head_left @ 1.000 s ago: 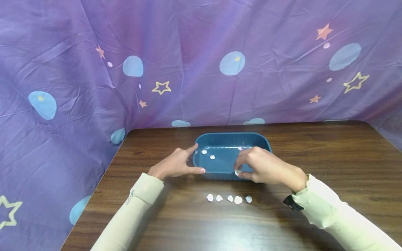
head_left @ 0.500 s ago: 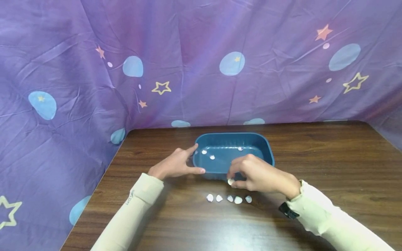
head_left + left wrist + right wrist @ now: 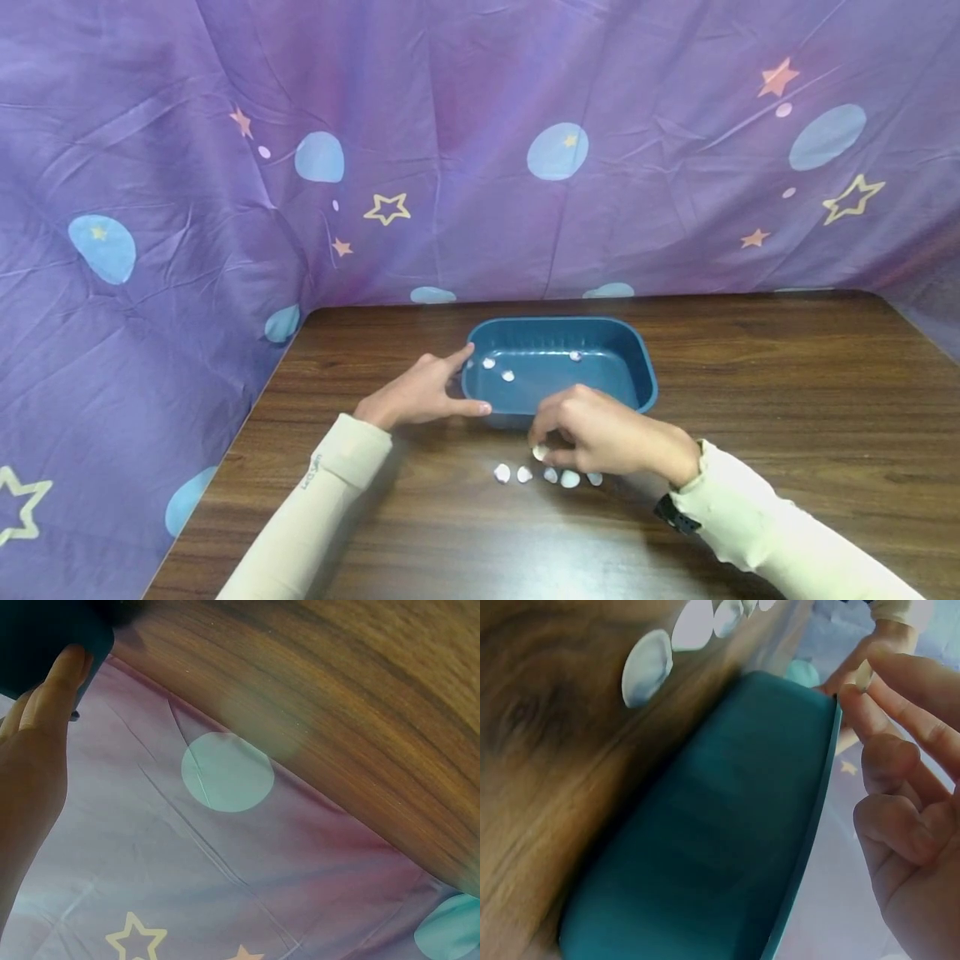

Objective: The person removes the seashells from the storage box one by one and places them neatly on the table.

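Right hand (image 3: 592, 429), head view: pinches a white shell (image 3: 539, 452) before the blue tub (image 3: 558, 335); I count five shells (image 3: 570, 479) on the bench (image 3: 450, 546), three inside the tub.
Left hand (image 3: 420, 396), head view: fingers extended, touching the tub's left end.
Tub, left wrist view: I see fingers against it.
Shell, right wrist view: held between fingertips.

Was staged in a cloth-screened tabletop setting; could not be assigned to home, office or lab. Showed a wrinkled purple cloth (image 3: 465, 92), printed with blue ovals (image 3: 551, 158) and stars (image 3: 777, 77), hung from 9 o'clock through 12 to 3 in the head view. Included a dark wood-grain table (image 3: 787, 375) toward 6 o'clock, bordered by cloth at the far edge. Appeared likewise in the left wrist view, with cloth toward 7 o'clock.
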A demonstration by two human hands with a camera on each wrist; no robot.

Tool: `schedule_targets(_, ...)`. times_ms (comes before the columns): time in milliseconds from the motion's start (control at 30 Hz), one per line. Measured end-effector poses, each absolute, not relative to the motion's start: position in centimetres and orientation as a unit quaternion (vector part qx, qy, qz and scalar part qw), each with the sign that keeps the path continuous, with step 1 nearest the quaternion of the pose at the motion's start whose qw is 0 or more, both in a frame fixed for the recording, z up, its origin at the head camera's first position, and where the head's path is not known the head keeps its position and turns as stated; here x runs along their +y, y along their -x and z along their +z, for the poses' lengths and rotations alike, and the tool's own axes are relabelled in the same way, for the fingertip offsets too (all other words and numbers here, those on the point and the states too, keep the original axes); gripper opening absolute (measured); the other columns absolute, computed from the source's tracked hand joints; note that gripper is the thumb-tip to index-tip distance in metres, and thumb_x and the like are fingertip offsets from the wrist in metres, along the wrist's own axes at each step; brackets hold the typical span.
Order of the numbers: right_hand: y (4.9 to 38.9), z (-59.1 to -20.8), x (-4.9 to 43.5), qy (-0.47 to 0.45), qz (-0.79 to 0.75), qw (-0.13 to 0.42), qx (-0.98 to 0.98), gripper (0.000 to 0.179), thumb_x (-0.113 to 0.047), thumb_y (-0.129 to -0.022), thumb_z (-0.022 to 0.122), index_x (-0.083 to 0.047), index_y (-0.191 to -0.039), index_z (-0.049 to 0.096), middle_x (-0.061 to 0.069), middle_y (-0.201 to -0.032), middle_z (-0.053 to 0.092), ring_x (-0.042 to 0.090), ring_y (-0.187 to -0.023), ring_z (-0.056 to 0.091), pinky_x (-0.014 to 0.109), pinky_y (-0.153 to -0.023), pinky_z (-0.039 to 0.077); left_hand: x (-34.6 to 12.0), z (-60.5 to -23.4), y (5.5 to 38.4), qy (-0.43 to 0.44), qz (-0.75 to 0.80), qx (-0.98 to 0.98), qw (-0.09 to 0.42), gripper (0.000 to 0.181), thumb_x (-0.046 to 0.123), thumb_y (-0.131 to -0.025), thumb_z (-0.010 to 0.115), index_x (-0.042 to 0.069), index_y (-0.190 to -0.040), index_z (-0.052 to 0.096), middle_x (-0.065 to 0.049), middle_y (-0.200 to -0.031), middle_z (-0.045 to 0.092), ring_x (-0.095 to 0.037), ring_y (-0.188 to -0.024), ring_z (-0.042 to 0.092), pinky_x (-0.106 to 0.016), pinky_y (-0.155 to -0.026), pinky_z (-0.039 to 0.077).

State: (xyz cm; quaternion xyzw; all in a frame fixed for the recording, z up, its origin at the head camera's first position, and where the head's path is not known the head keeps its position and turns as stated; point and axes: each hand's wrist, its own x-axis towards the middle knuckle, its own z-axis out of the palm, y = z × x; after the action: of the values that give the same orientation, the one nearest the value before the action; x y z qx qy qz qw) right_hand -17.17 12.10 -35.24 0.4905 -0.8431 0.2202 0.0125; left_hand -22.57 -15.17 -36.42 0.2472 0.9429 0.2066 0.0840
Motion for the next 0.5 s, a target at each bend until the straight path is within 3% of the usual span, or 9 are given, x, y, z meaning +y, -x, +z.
schedule_targets(200, 16.8, -35.7, 11.3, -0.511, 0.187, 0.009, -0.839, 0.012, -0.012, -0.078, 0.081, -0.018, -0.087, 0.077, -0.011, -0.082, 0.071, -0.003, -0.071, 0.057, 0.014, -0.066, 0.052, -15.2, -36.5, 22.6, -0.245, 0.208, 0.943, 0.088, 0.106, 0.062, -0.081, 0.074, 0.008, -0.159, 0.026, -0.019, -0.132, 0.066, -0.015, -0.083, 0.06, -0.037, -0.098, 0.055)
schedule_targets(500, 16.5, -36.5, 10.1, -0.537, 0.169, 0.0, -0.826, 0.016, -0.008, -0.075, 0.079, -0.019, -0.087, 0.077, -0.01, -0.081, 0.071, 0.001, -0.073, 0.063, 0.013, -0.068, 0.053, -15.2, -36.4, 22.5, -0.245, 0.209, 0.943, 0.084, 0.106, 0.062, -0.081, 0.074, 0.008, -0.159, 0.027, -0.02, -0.14, 0.061, -0.016, -0.092, 0.059, -0.037, -0.1, 0.054)
